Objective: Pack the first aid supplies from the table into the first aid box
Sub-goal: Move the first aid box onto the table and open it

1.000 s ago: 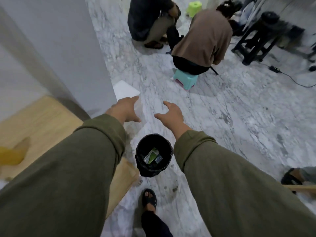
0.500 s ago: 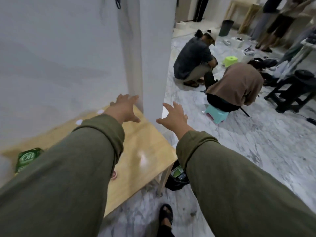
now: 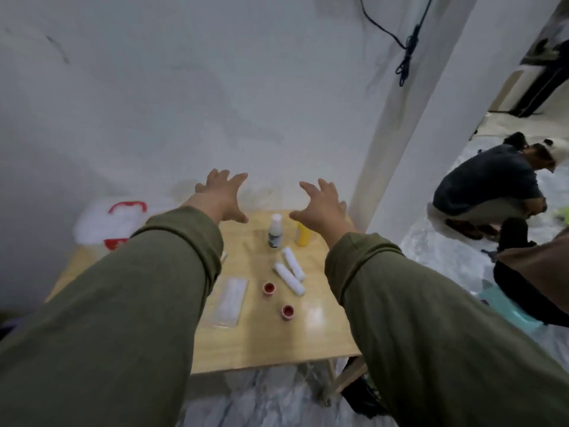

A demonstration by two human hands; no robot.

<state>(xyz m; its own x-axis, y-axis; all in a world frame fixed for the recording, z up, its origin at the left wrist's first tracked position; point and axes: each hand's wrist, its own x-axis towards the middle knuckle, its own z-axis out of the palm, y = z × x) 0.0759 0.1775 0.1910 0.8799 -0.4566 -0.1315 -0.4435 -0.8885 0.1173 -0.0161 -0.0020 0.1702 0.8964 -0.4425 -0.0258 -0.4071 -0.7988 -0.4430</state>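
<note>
A white first aid box (image 3: 101,221) with a red handle stands at the far left of the wooden table (image 3: 264,340). On the table lie a white bottle (image 3: 275,231), a yellow bottle (image 3: 303,235), two white bandage rolls (image 3: 291,272), two small red-capped pots (image 3: 268,288) and a flat clear packet (image 3: 231,300). My left hand (image 3: 223,197) and my right hand (image 3: 321,204) are stretched out above the far table edge, fingers spread, holding nothing.
A white wall rises behind the table and a white pillar (image 3: 431,118) stands at its right corner. Two people crouch on the marble floor at the right, one on a teal stool (image 3: 505,306). A black bin (image 3: 361,399) sits under the table's near right corner.
The view has swung left and up from the floor and bin to the table. Both arms stay stretched forward with open hands; the supplies and box have come into sight.
</note>
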